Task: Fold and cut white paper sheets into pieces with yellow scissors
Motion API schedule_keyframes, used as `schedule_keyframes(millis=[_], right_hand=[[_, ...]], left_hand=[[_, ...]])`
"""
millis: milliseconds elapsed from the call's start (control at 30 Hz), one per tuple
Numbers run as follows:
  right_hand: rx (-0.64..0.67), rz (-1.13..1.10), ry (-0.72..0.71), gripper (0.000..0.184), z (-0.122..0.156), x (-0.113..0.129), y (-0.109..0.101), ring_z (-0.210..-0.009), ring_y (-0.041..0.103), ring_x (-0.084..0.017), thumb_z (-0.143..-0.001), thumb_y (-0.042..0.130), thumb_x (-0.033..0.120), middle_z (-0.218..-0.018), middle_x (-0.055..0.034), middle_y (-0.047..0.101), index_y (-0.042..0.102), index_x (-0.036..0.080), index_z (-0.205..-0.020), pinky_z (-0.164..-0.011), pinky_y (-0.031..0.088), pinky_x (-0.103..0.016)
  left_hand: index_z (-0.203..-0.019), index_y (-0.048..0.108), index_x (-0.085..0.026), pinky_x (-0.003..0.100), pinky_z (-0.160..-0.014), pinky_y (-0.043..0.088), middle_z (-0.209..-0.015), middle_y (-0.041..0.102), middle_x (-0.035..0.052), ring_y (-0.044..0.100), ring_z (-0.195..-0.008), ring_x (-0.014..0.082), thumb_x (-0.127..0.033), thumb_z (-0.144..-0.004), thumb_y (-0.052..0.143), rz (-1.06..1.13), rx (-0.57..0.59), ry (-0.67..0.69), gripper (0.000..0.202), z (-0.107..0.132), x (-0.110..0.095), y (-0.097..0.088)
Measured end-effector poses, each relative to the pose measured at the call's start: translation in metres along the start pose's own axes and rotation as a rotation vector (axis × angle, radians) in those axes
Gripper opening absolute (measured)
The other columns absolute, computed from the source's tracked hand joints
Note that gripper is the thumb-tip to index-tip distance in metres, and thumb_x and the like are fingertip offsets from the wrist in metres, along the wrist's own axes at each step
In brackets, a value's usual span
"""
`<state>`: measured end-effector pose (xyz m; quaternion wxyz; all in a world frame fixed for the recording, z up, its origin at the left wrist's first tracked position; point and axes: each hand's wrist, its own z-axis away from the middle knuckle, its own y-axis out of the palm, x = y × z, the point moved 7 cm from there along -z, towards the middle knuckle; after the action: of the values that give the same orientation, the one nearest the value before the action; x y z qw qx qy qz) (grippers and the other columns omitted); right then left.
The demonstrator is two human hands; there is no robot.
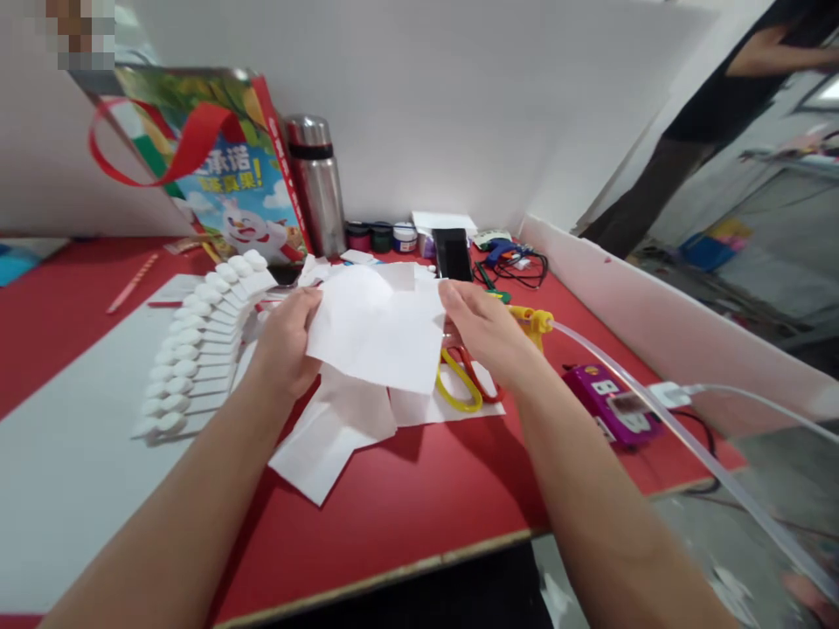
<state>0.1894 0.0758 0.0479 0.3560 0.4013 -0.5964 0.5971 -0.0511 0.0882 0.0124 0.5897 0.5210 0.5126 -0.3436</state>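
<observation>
White sheet (377, 336): centre, raised above the red table (393, 489), held by both hands.
Left hand (288, 341): fingers gripping the sheet's 9 o'clock edge.
Right hand (485, 328): thumb and fingers pinching the sheet near 2 o'clock.
Gift bag (262, 210): 10 o'clock from the sheet, standing, red handle across its front; contents hidden.
Steel flask (324, 196): 11 o'clock, upright just beside the bag, capped; inside unseen.
Small jars (381, 238): 12 o'clock, three in a row, reddish, dark green, white; cannot tell how full.
</observation>
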Motion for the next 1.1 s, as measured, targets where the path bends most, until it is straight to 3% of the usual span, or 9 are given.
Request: schedule_keyframes(millis=[133,200,267,367,467,567,767,967,1100], right_hand=[[0.117,-0.566,0.106,0.08,-0.001,-0.016,0.032,-0.082,0.072,-0.024,-0.08,0.079,0.052,-0.103,-0.0068,0.076,0.045,0.027,-0.148,-0.07,0.061,-0.039],[0.057,-0.645,0.076,0.113,0.0,-0.021,0.033,-0.083,0.073,-0.026,-0.07,0.088,0.036,-0.102,-0.0052,0.077,0.023,0.028,-0.162,-0.074,0.062,-0.043],[0.007,-0.638,0.029,0.12,0.0,-0.024,0.03,-0.081,0.073,-0.026,-0.068,0.088,0.031,-0.095,-0.003,0.078,0.015,0.028,-0.165,-0.075,0.062,-0.045],[-0.063,-0.519,-0.098,0.094,-0.003,-0.024,0.018,-0.078,0.071,-0.023,-0.074,0.083,0.03,-0.091,-0.0012,0.078,0.04,0.03,-0.158,-0.075,0.061,-0.043],[-0.178,-0.327,-0.206,0.046,-0.006,-0.025,0.004,-0.079,0.069,-0.021,-0.078,0.079,0.031,-0.093,-0.002,0.078,0.074,0.026,-0.124,-0.075,0.059,-0.039],[-0.183,-0.269,-0.238,0.019,-0.008,-0.027,0.0,-0.082,0.068,-0.019,-0.08,0.076,0.031,-0.093,-0.0032,0.079,0.082,0.022,-0.095,-0.076,0.055,-0.034],[-0.017,-0.276,-0.25,0.016,-0.007,-0.022,0.009,-0.081,0.065,-0.017,-0.081,0.074,0.029,-0.092,-0.0026,0.077,0.081,0.022,-0.094,-0.073,0.05,-0.03],[0.065,-0.407,-0.253,0.017,-0.008,-0.025,0.014,-0.084,0.064,-0.018,-0.081,0.075,0.033,-0.096,-0.0029,0.074,0.078,0.023,-0.094,-0.073,0.05,-0.031],[0.002,-0.383,-0.245,0.016,-0.011,-0.028,0.008,-0.075,0.058,-0.015,-0.079,0.076,0.032,-0.087,-0.0011,0.071,0.078,0.023,-0.092,-0.069,0.047,-0.029]], left_hand=[[-0.073,0.053,-0.022,0.023,-0.056,0.046,-0.069,0.054,-0.0028,0.051,-0.063,0.0126,-0.029,-0.08,0.067,0.151,-0.043,-0.004,0.018,0.006,0.019,-0.001],[-0.075,0.053,-0.022,0.024,-0.057,0.045,-0.07,0.056,-0.0029,0.052,-0.063,0.0128,-0.029,-0.083,0.066,0.116,-0.065,0.044,0.016,0.007,0.017,-0.003],[-0.078,0.053,-0.022,0.025,-0.057,0.044,-0.069,0.056,-0.0034,0.053,-0.062,0.0133,-0.029,-0.083,0.067,0.077,-0.071,0.067,0.016,0.007,0.015,-0.007],[-0.083,0.052,-0.023,0.025,-0.054,0.042,-0.066,0.055,-0.005,0.052,-0.056,0.0121,-0.028,-0.081,0.071,0.055,-0.009,0.042,0.02,0.005,0.017,-0.011],[-0.102,0.057,-0.025,0.023,-0.055,0.044,-0.07,0.06,-0.006,0.054,-0.054,0.0104,-0.024,-0.078,0.076,0.051,0.101,0.01,0.031,0.006,0.019,-0.008],[-0.132,0.057,-0.029,0.024,-0.064,0.051,-0.089,0.071,-0.0028,0.063,-0.065,0.0108,-0.022,-0.073,0.082,-0.013,0.191,0.035,0.065,0.008,0.017,-0.001],[-0.116,0.078,-0.021,0.026,-0.076,0.052,-0.112,0.075,0.007,0.067,-0.089,0.0159,-0.037,-0.076,0.085,-0.135,0.245,0.0,0.044,0.011,0.026,0.005],[-0.117,0.078,-0.023,0.031,-0.076,0.056,-0.101,0.078,0.0065,0.071,-0.083,0.0191,-0.033,-0.068,0.09,-0.026,0.354,-0.17,0.051,0.017,0.041,0.014],[-0.106,0.08,-0.021,0.031,-0.072,0.055,-0.093,0.079,0.0059,0.07,-0.076,0.0184,-0.032,-0.068,0.09,-0.051,0.293,-0.115,0.041,0.015,0.035,0.008]])
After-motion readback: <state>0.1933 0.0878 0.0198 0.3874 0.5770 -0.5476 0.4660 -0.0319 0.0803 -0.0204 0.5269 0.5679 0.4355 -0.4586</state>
